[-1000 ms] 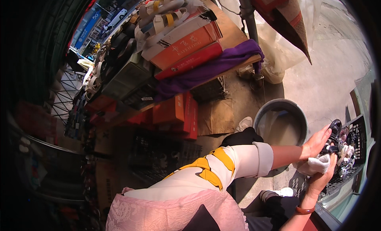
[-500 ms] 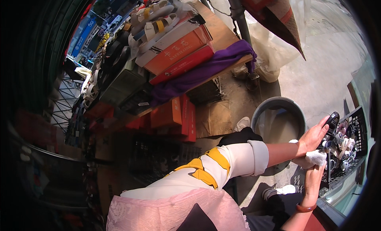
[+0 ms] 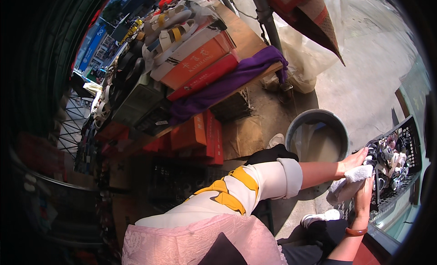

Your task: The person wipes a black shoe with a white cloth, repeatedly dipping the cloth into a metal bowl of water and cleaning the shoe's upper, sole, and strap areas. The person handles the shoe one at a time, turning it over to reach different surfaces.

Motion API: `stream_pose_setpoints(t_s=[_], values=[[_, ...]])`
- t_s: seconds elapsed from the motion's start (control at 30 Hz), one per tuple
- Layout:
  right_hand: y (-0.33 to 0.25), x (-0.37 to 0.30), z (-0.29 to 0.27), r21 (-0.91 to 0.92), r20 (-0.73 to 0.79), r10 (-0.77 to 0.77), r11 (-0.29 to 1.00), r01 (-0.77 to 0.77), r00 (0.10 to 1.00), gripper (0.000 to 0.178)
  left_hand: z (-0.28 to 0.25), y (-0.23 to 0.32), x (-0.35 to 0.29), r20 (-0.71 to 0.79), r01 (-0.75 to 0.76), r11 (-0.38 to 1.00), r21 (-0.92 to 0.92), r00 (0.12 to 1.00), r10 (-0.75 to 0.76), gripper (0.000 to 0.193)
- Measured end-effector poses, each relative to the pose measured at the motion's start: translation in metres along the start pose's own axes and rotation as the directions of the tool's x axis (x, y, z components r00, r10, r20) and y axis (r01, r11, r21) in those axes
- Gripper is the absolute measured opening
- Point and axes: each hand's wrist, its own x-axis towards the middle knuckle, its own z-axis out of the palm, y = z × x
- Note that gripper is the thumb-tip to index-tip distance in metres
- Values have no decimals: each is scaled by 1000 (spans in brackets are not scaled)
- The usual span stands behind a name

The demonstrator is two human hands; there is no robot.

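Observation:
My left hand (image 3: 351,164) reaches in from the left, its fingers closed at the edge of a dark shoe (image 3: 372,149) by the crate; its grip is partly hidden. Below it, my right hand (image 3: 363,196), with a reddish-brown bracelet on the wrist, grips a whitish cloth (image 3: 358,175). The cloth lies between both hands, and its greyish end hangs down to the left. Right beside the hands, a black plastic crate (image 3: 413,128) holds a heap of small shoes or sandals (image 3: 395,162).
A grey bucket (image 3: 291,124) of murky water stands left of the crate. Shoe boxes (image 3: 200,60), sandals (image 3: 175,35) and a purple cloth (image 3: 236,73) fill a wooden table (image 3: 241,26) at upper left. A cardboard piece (image 3: 314,23) hangs near a metal pole (image 3: 264,14).
My left hand has drawn back slightly left and lower with the dark shoe. The cloth has risen between the hands, showing more of itself. The view has shifted a little.

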Motion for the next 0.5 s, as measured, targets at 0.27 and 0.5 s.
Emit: stream_pose_setpoints(t_s=[0.27, 0.5], values=[[41, 38, -20, 87, -170, 182, 982, -170, 968, 45, 45, 35, -77, 441, 391, 920, 9, 825, -355, 40], [35, 26, -67, 455, -434, 118, 884, 105, 893, 53, 25, 58, -60, 358, 74, 980, 187, 923, -138, 32]])
